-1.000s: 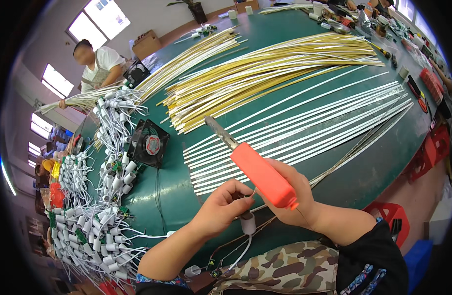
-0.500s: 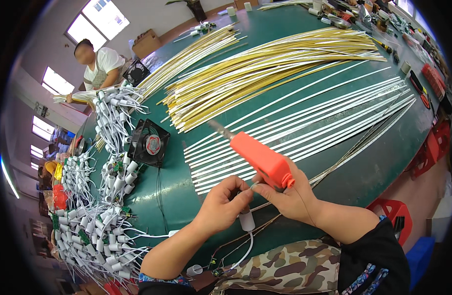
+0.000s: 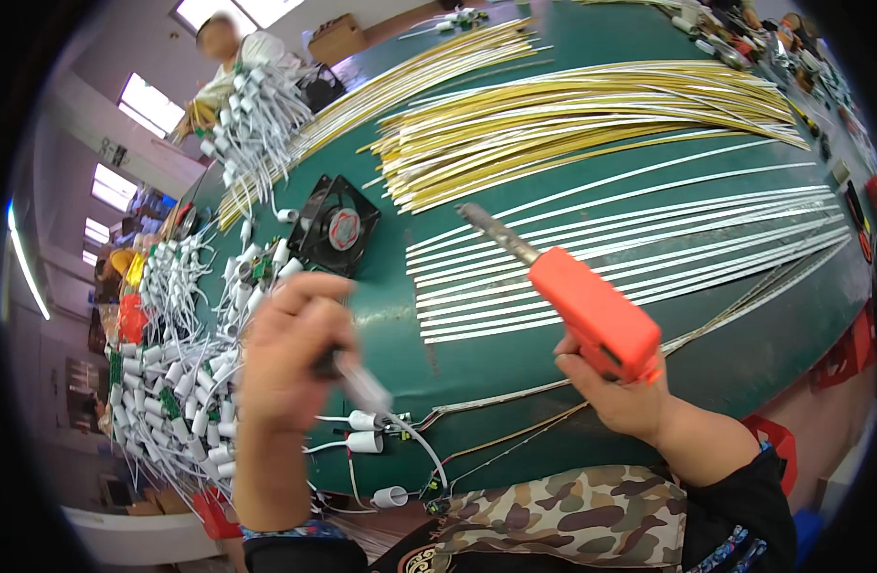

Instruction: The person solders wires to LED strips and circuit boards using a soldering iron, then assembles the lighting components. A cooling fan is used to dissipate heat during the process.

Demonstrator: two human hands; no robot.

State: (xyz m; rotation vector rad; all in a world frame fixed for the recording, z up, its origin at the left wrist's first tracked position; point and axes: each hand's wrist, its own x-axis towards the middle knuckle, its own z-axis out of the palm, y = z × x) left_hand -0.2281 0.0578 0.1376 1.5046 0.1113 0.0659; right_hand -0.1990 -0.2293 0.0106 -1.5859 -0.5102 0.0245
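My right hand [image 3: 622, 390] grips an orange pistol-shaped soldering gun [image 3: 591, 309] by its handle, its metal tip [image 3: 486, 227] pointing up-left over the white strips [image 3: 639, 250] on the green table [image 3: 515, 353]. My left hand [image 3: 287, 353] is raised at the table's near edge and blurred. It pinches a small dark and grey piece [image 3: 354, 374], apparently with a white wire trailing down from it. Small white cylinder parts on wires [image 3: 367, 432] lie just below that hand.
A black square fan [image 3: 335, 225] sits left of the strips. Yellow strips [image 3: 591, 119] fan across the far table. Many white wired parts [image 3: 176, 372] pile at the left. Another person [image 3: 230, 57] sits at the far left end. Red stools [image 3: 772, 441] stand on the right.
My left hand has left the gun's handle and lifted to the left with a small piece. The soldering gun has stayed raised in my right hand.
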